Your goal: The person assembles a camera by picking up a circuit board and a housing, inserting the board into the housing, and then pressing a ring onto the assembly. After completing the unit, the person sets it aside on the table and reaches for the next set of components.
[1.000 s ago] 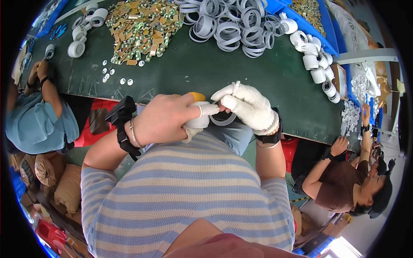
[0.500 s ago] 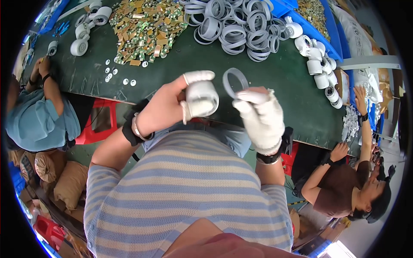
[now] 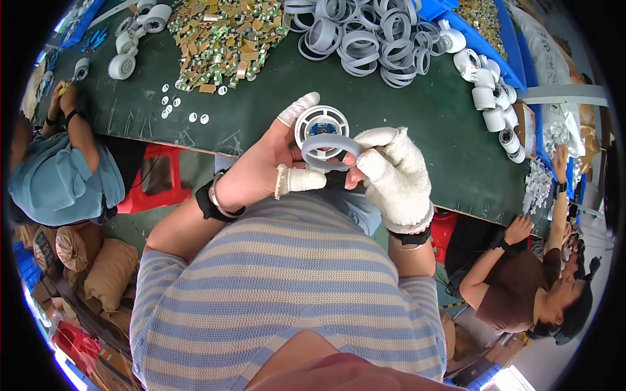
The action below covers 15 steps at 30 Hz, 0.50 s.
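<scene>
My left hand (image 3: 261, 159), with white covers on its thumb and a finger, is closed around a round white plastic housing (image 3: 301, 122). The housing's spoked open end faces up, and a blue circuit board (image 3: 322, 129) shows inside. In my gloved right hand (image 3: 396, 173) a grey ring (image 3: 332, 162) is pinched at its right side. The ring overlaps the near part of the housing's open end, tilted; whether the two touch I cannot tell. Part of the housing is hidden behind the ring and my fingers.
Small circuit boards (image 3: 228, 39) lie heaped at the far left, and grey rings (image 3: 358, 58) pile up beside them. White housings (image 3: 484, 98) line the right by blue bins (image 3: 515, 55). Small white discs (image 3: 193, 118) dot the green table (image 3: 261, 98). Co-workers sit on both sides.
The housing has turned in my left hand, so its open end now shows. My right hand has brought the grey ring left and down, over that end.
</scene>
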### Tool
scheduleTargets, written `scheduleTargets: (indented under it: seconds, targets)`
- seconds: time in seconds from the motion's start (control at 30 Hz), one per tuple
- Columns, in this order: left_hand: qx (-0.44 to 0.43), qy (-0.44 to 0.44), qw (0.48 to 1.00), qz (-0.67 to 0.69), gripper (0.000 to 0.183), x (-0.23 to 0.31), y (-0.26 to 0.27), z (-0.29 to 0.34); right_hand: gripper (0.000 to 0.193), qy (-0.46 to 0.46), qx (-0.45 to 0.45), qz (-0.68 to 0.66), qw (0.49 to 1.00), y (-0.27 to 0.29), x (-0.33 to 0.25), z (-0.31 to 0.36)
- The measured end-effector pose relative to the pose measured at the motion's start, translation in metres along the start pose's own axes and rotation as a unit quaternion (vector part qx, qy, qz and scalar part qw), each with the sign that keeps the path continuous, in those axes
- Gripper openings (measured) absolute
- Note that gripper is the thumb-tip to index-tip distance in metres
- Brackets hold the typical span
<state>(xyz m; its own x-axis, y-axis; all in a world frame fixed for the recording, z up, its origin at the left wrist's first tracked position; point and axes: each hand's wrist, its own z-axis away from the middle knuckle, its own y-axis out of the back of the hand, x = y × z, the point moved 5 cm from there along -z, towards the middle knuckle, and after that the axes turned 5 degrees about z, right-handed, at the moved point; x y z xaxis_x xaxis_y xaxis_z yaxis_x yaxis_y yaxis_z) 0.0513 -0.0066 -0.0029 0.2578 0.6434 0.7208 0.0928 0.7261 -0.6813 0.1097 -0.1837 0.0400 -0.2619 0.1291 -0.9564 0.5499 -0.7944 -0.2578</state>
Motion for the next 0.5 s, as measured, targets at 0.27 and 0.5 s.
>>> scheduleTargets:
  seconds: [0.27, 0.5]
  targets:
    - [-0.010, -0.010, 0.999, -0.036, 0.114, -0.0012, 0.0007, 0.0005, 0.025, -0.003, 0.009, 0.042, 0.999, 0.0015, -0.0062, 0.0020]
    - [-0.014, -0.015, 0.999, -0.043, 0.114, -0.0056, 0.0019, 0.0027, 0.020, 0.009, -0.021, 0.067, 0.997, 0.0001, -0.0087, 0.0023]
